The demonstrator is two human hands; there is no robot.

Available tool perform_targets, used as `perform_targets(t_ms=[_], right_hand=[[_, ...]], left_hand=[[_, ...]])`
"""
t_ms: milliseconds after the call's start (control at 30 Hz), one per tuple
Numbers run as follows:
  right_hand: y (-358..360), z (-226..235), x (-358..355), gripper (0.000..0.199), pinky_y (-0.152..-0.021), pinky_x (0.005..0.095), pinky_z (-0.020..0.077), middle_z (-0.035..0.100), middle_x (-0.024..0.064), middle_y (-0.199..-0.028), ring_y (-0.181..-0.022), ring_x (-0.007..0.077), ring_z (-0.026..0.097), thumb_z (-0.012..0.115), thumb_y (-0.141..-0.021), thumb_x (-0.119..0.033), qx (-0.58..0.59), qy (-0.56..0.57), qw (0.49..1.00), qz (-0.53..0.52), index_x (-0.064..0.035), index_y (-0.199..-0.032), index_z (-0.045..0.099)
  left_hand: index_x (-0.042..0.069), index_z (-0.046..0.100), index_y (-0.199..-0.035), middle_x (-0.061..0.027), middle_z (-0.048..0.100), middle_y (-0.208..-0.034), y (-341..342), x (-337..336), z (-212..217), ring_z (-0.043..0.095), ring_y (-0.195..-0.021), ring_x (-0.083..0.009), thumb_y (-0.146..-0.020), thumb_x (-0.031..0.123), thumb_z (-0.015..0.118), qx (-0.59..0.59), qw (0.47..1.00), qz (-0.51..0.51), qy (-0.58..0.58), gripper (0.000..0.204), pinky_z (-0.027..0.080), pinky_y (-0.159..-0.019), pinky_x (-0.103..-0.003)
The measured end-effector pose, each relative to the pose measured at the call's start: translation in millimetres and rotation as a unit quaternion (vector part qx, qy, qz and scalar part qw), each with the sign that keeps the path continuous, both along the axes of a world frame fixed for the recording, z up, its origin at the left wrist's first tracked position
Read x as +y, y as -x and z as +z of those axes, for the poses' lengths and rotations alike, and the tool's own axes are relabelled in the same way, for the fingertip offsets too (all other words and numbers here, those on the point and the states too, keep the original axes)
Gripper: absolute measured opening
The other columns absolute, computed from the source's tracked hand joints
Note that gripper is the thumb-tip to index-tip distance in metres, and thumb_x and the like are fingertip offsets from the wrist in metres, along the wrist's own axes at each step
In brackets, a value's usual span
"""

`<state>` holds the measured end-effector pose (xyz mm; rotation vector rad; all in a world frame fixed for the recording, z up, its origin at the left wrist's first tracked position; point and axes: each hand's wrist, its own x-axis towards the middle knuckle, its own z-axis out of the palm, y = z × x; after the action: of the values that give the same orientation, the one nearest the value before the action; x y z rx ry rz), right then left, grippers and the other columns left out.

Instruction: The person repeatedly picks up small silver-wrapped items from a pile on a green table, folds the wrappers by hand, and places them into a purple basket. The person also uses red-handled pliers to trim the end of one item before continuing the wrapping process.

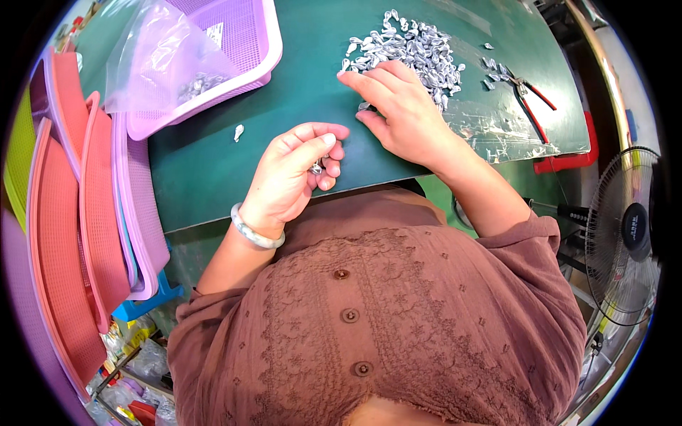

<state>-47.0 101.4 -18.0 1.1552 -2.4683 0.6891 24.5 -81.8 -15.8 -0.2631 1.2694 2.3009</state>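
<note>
A pile of small silver-grey, teardrop-shaped pieces (pixel 426 53) lies on the green tabletop (pixel 312 85). At its near left edge is my right hand (pixel 401 106), palm down with fingers apart; the fingertips touch or nearly touch a few pieces. Closer to the table's front edge, my left hand (pixel 295 167) is curled, palm turned inward. Between its bent fingers shows a bit of a silver-grey piece (pixel 316 167); how many it holds is hidden. One single piece (pixel 239 133) lies alone to the left of that hand.
Red-handled pliers (pixel 529 106) lie at the right beside a few loose pieces (pixel 497 73). A purple basket (pixel 266 64) with a clear plastic bag (pixel 160 57) stands back left. Stacked pink and purple baskets (pixel 67 234) crowd the left side. A fan (pixel 625 234) stands right.
</note>
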Motion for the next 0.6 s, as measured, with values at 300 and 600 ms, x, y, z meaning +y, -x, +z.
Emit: perform_targets(t_ms=[300, 600], right_hand=[[-11.8, 12.2, -7.4, 0.05, -0.077, 0.0316, 0.0431, 0.062, 0.0023, -0.081, -0.08, 0.0181, 0.052, 0.064, -0.067, -0.001, -0.166, 0.155, 0.968, 0.104, -0.0074, -0.115, 0.052], [-28.4, -5.1, -19.4, 0.069, -0.083, 0.0286, 0.0413, 0.06, 0.0061, -0.093, -0.083, 0.0137, 0.053, 0.06, -0.07, 0.008, -0.245, 0.343, 0.892, 0.162, -0.0049, -0.131, 0.031]], left_hand=[[0.0, 0.055, -0.101, -0.0018, 0.054, -0.075, -1.3, -1.1, 1.6, 0.047, -0.06, -0.0072, -0.089, 0.022, 0.05, -0.02, 0.999, 0.021, -0.027, 0.025, 0.036, -0.047, -0.018], [0.003, 0.06, -0.097, 0.0022, 0.054, -0.072, -6.7, 6.4, -3.8, 0.043, -0.056, -0.0032, -0.084, 0.016, 0.059, 0.036, 0.995, 0.076, -0.045, 0.018, 0.032, -0.045, -0.015]])
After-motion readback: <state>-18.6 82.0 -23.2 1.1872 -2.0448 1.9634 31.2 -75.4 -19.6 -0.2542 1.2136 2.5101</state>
